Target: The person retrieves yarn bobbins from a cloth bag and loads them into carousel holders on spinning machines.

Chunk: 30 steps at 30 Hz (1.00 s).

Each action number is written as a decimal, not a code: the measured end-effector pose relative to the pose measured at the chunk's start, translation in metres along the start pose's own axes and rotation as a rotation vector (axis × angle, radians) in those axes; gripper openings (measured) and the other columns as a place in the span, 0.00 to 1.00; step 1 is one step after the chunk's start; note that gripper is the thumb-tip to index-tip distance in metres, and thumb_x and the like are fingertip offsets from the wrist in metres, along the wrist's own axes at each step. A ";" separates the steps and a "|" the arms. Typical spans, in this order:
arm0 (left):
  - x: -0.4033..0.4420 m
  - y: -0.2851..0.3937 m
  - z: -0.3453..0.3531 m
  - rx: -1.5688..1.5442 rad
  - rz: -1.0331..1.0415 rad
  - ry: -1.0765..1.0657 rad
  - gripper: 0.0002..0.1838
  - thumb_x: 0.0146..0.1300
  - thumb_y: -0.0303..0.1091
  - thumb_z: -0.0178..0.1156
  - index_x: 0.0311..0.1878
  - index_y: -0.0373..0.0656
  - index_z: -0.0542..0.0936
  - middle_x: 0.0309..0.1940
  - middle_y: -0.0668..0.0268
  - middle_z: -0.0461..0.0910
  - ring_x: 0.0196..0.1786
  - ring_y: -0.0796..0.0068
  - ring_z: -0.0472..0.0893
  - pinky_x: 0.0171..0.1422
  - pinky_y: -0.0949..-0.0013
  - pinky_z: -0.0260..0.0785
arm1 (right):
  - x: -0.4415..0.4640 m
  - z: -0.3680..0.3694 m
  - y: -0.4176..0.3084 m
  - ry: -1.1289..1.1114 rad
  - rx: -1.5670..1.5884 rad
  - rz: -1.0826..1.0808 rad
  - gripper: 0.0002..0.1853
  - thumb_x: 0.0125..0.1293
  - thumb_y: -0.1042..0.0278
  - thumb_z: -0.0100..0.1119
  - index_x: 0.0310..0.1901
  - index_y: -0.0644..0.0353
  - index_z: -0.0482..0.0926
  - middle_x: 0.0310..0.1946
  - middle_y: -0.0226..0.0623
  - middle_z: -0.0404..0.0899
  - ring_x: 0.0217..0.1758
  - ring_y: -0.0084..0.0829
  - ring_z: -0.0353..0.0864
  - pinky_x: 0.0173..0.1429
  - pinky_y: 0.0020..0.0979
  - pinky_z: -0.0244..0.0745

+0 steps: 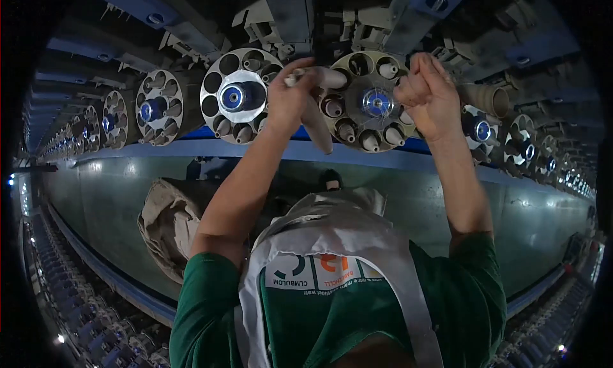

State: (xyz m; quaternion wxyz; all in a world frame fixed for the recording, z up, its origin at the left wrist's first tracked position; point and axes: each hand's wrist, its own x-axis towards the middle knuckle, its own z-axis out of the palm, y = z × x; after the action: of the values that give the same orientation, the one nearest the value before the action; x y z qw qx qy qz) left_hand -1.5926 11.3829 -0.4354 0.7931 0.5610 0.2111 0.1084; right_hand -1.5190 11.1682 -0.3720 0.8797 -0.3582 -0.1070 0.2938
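My left hand (292,95) is closed round a pale yarn bobbin (331,79), whose wide end reaches over the left edge of the right-hand round magazine (355,127). Another long bobbin (315,127) hangs down below that hand, its upper part hidden by the hand. At the magazine's right side, my right hand (426,90) has its fingers curled together; anything between them is too small to tell. Bobbins stand in several holes around the magazine's blue hub (377,103). Left of my left hand is a second magazine (211,87) with a blue hub (232,97).
More round magazines (159,107) line the machine on both sides. A brownish tube (491,101) lies right of my right hand. A blue rail (268,150) runs below the magazines, above the green floor (115,189). A beige cloth bag (172,221) is at the lower left.
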 end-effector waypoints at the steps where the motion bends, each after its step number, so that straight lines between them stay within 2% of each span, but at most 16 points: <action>1: -0.010 0.006 0.015 0.093 0.002 -0.140 0.10 0.62 0.29 0.56 0.46 0.40 0.79 0.32 0.64 0.80 0.27 0.76 0.77 0.33 0.72 0.72 | 0.005 0.016 -0.002 -0.052 -0.048 -0.035 0.11 0.70 0.63 0.47 0.32 0.60 0.70 0.13 0.22 0.51 0.17 0.18 0.49 0.24 0.23 0.48; 4: -0.053 0.022 0.045 0.461 0.024 -0.678 0.07 0.62 0.29 0.56 0.39 0.37 0.80 0.28 0.66 0.81 0.27 0.78 0.78 0.33 0.73 0.71 | 0.025 0.031 0.004 -0.075 -0.191 -0.158 0.11 0.70 0.63 0.49 0.33 0.61 0.71 0.13 0.22 0.55 0.18 0.17 0.51 0.25 0.24 0.49; 6: -0.083 0.032 0.052 0.611 0.285 -0.833 0.07 0.61 0.30 0.56 0.35 0.35 0.79 0.26 0.67 0.80 0.27 0.79 0.78 0.32 0.74 0.71 | 0.045 0.025 0.017 -0.030 -0.424 -0.252 0.08 0.68 0.66 0.52 0.35 0.61 0.73 0.18 0.24 0.64 0.21 0.16 0.58 0.29 0.23 0.56; 8: -0.092 0.046 0.038 0.484 0.227 -0.812 0.08 0.62 0.31 0.56 0.32 0.36 0.77 0.24 0.68 0.80 0.26 0.79 0.78 0.32 0.73 0.72 | 0.025 0.027 0.060 -0.194 -0.707 -0.066 0.06 0.67 0.68 0.52 0.37 0.62 0.74 0.24 0.26 0.68 0.26 0.17 0.63 0.33 0.22 0.61; 10: -0.088 0.072 -0.003 0.162 0.076 -0.498 0.08 0.63 0.31 0.55 0.30 0.38 0.78 0.25 0.64 0.80 0.25 0.77 0.78 0.30 0.73 0.71 | -0.017 -0.003 0.095 -0.440 -1.112 0.186 0.08 0.66 0.66 0.52 0.39 0.62 0.74 0.27 0.27 0.68 0.30 0.17 0.66 0.38 0.22 0.64; 11: -0.078 0.079 -0.035 0.098 0.052 -0.365 0.09 0.63 0.32 0.55 0.31 0.38 0.78 0.25 0.63 0.80 0.25 0.77 0.77 0.30 0.73 0.70 | -0.026 0.000 0.093 -0.432 -1.122 0.182 0.08 0.66 0.66 0.52 0.39 0.62 0.74 0.27 0.27 0.68 0.30 0.17 0.66 0.38 0.22 0.64; 13: -0.070 0.096 -0.105 0.086 0.025 -0.209 0.10 0.63 0.34 0.55 0.32 0.37 0.78 0.28 0.62 0.80 0.27 0.76 0.77 0.30 0.74 0.69 | -0.042 0.005 0.087 -0.201 -0.766 0.389 0.07 0.66 0.66 0.50 0.36 0.60 0.71 0.24 0.26 0.65 0.26 0.20 0.68 0.31 0.22 0.62; 15: -0.076 0.105 -0.165 0.291 -0.036 -0.188 0.10 0.63 0.34 0.55 0.36 0.37 0.80 0.30 0.61 0.80 0.29 0.77 0.77 0.31 0.74 0.69 | -0.037 -0.009 0.076 0.086 -0.553 0.203 0.05 0.66 0.67 0.51 0.35 0.58 0.70 0.22 0.24 0.63 0.22 0.19 0.63 0.28 0.22 0.58; 17: -0.095 0.098 -0.214 0.511 -0.126 -0.172 0.11 0.63 0.34 0.55 0.40 0.36 0.80 0.31 0.61 0.80 0.30 0.77 0.78 0.33 0.73 0.70 | -0.025 -0.032 0.057 0.217 -0.535 0.058 0.07 0.66 0.69 0.47 0.40 0.61 0.73 0.28 0.25 0.67 0.24 0.16 0.56 0.26 0.22 0.54; 19: -0.112 0.090 -0.262 0.588 -0.245 -0.210 0.12 0.64 0.34 0.55 0.39 0.33 0.80 0.29 0.60 0.81 0.30 0.76 0.78 0.33 0.73 0.70 | -0.018 -0.040 0.049 0.479 -0.606 -0.115 0.08 0.66 0.67 0.48 0.38 0.62 0.73 0.30 0.26 0.70 0.26 0.18 0.63 0.28 0.22 0.58; 20: -0.120 0.088 -0.286 0.596 -0.331 -0.266 0.13 0.64 0.34 0.55 0.38 0.32 0.80 0.28 0.60 0.80 0.30 0.76 0.78 0.33 0.73 0.71 | -0.016 -0.043 0.050 0.497 -0.618 -0.123 0.08 0.66 0.67 0.48 0.38 0.62 0.73 0.30 0.26 0.70 0.26 0.18 0.63 0.28 0.22 0.58; 22: -0.141 0.078 -0.337 0.404 -0.452 -0.291 0.13 0.64 0.33 0.55 0.36 0.30 0.79 0.25 0.59 0.80 0.28 0.75 0.79 0.32 0.73 0.71 | -0.007 -0.047 0.053 0.994 -0.989 -0.217 0.08 0.65 0.66 0.49 0.38 0.61 0.74 0.32 0.27 0.74 0.31 0.22 0.70 0.33 0.25 0.66; 25: -0.167 0.079 -0.405 0.319 -0.381 -0.424 0.08 0.58 0.28 0.60 0.32 0.31 0.80 0.23 0.58 0.80 0.23 0.72 0.79 0.29 0.72 0.71 | -0.004 -0.072 0.052 1.008 -1.228 -0.326 0.10 0.65 0.66 0.46 0.38 0.61 0.76 0.32 0.37 0.78 0.36 0.34 0.77 0.40 0.33 0.73; 26: -0.175 0.078 -0.422 0.312 -0.380 -0.428 0.08 0.58 0.28 0.60 0.32 0.31 0.80 0.23 0.58 0.80 0.23 0.72 0.79 0.29 0.72 0.71 | 0.001 -0.086 0.053 1.009 -1.235 -0.328 0.10 0.65 0.66 0.46 0.38 0.61 0.76 0.32 0.37 0.78 0.36 0.34 0.77 0.40 0.33 0.73; 28: -0.191 0.082 -0.444 0.281 -0.326 -0.505 0.03 0.53 0.24 0.63 0.30 0.33 0.81 0.24 0.59 0.80 0.22 0.72 0.79 0.29 0.72 0.70 | 0.006 -0.093 0.061 0.961 -1.954 -0.367 0.12 0.64 0.66 0.44 0.39 0.60 0.78 0.33 0.49 0.79 0.39 0.48 0.79 0.45 0.41 0.73; 30: -0.195 0.093 -0.454 0.472 -0.424 -0.563 0.04 0.49 0.20 0.65 0.30 0.35 0.81 0.24 0.60 0.80 0.24 0.73 0.79 0.30 0.71 0.71 | 0.010 -0.077 0.069 0.985 -1.990 -0.325 0.13 0.63 0.64 0.45 0.39 0.60 0.78 0.35 0.53 0.79 0.41 0.51 0.78 0.47 0.44 0.72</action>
State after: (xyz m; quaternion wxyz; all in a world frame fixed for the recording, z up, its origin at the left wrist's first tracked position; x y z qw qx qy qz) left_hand -1.9671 11.7190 -0.4349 0.6743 0.6792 0.1160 -0.2658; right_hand -1.5113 11.1701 -0.4754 0.1760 -0.9605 0.0201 -0.2147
